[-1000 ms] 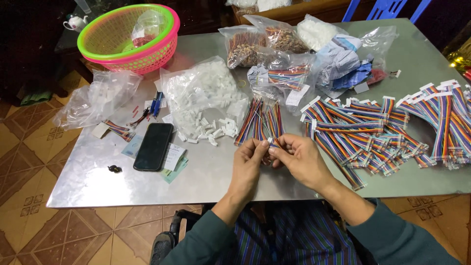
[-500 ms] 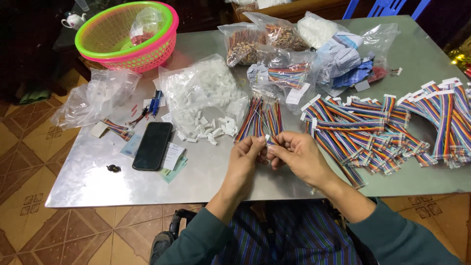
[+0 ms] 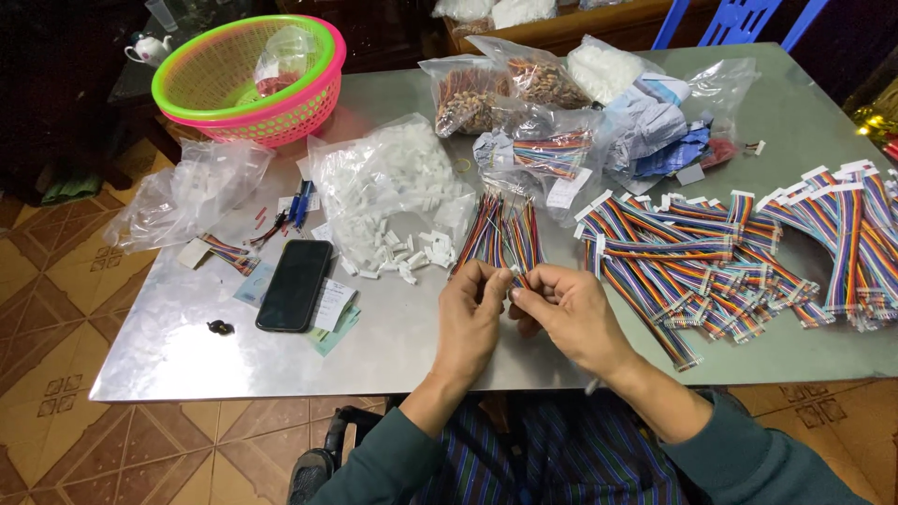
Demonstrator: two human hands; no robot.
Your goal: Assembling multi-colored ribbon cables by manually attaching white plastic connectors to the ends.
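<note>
My left hand (image 3: 470, 313) and my right hand (image 3: 571, 313) meet over the near middle of a grey metal table (image 3: 393, 346). Their fingertips pinch the near ends of thin coloured wires from a loose bundle of wires (image 3: 500, 234) that fans out just beyond them. Whether a white connector sits between the fingertips is too small to tell. Left of the bundle lie loose white plastic connectors (image 3: 402, 257), spilled from a clear bag of connectors (image 3: 388, 182).
Heaps of rainbow ribbon cables (image 3: 739, 248) cover the right side of the table. A black phone (image 3: 294, 284) lies on paper slips at left, near an empty clear bag (image 3: 192, 192). A green and pink basket (image 3: 257, 79) and several bags of parts (image 3: 543, 93) stand at the back.
Both hands stayed together at the wire ends, with only small finger movements. The view shifted slightly.
</note>
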